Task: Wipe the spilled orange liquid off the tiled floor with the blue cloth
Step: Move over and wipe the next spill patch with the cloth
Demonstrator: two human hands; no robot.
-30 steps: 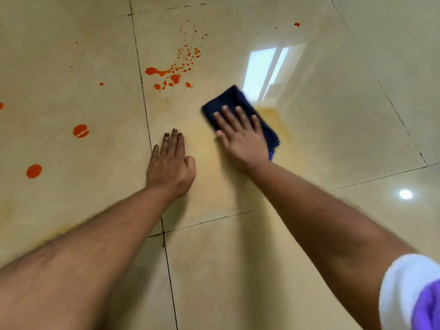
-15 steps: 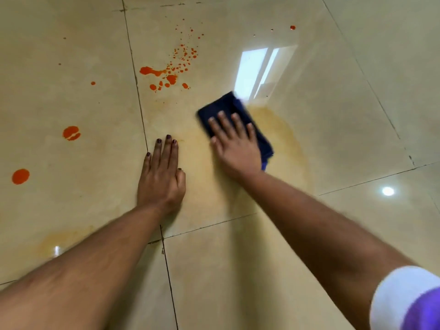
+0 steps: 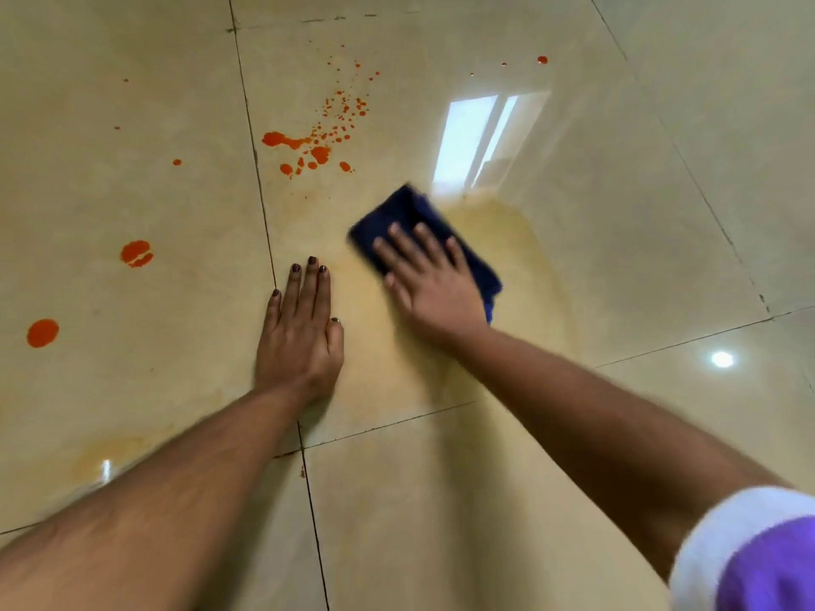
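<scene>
Your right hand presses flat, fingers straight, on the folded blue cloth, which extends beyond the fingertips. Your left hand rests flat on the tiled floor. Orange liquid lies far left.

Glossy beige tiled floor, dark grout lines.

Lying on it: a blue cloth under the right hand; the left hand flat just beside; orange liquid in splatter and separate drops to the left; a pale orange smear around the cloth.
</scene>
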